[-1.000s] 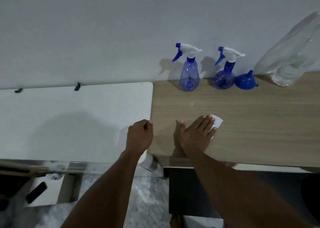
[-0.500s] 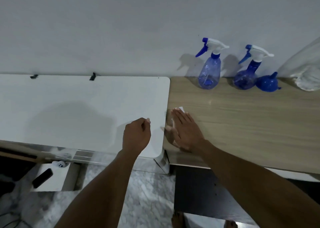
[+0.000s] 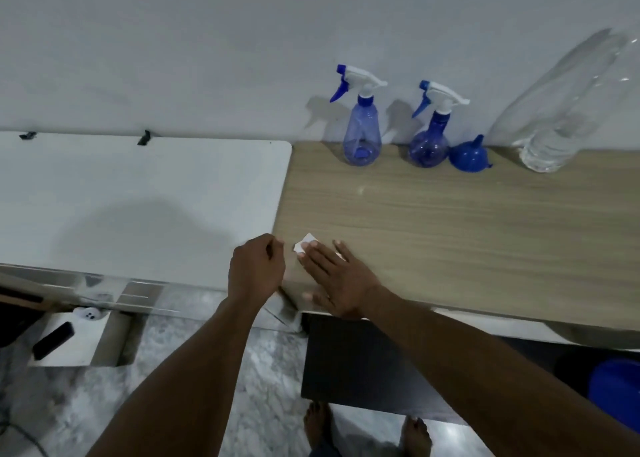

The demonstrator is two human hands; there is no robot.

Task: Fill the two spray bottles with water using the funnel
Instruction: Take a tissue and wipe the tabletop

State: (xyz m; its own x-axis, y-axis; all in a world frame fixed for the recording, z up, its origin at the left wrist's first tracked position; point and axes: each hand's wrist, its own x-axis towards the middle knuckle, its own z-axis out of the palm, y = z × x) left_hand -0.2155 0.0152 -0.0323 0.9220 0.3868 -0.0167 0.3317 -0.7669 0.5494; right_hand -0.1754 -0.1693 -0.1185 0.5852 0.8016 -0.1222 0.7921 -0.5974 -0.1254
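Slid leftward, white tissue point(image 3: 306, 243) lies under the right hand point(image 3: 337, 280), fingers straight; left hand point(image 3: 256, 266) fisted; spray bottles point(image 3: 362, 134) point(image 3: 429, 144) look empty.

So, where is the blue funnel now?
In the head view, the funnel sits mouth-down at the back right of the wooden table, between the darker spray bottle and the clear water bottle.

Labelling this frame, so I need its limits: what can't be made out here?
Head view:
Small white paper scrap: mostly covered by the flat right hand.
Left hand: curled fingers face away, so any contents are hidden.
Large clear plastic bottle: top cut off by the right edge.
Two translucent blue spray bottles: water level too dim to judge.
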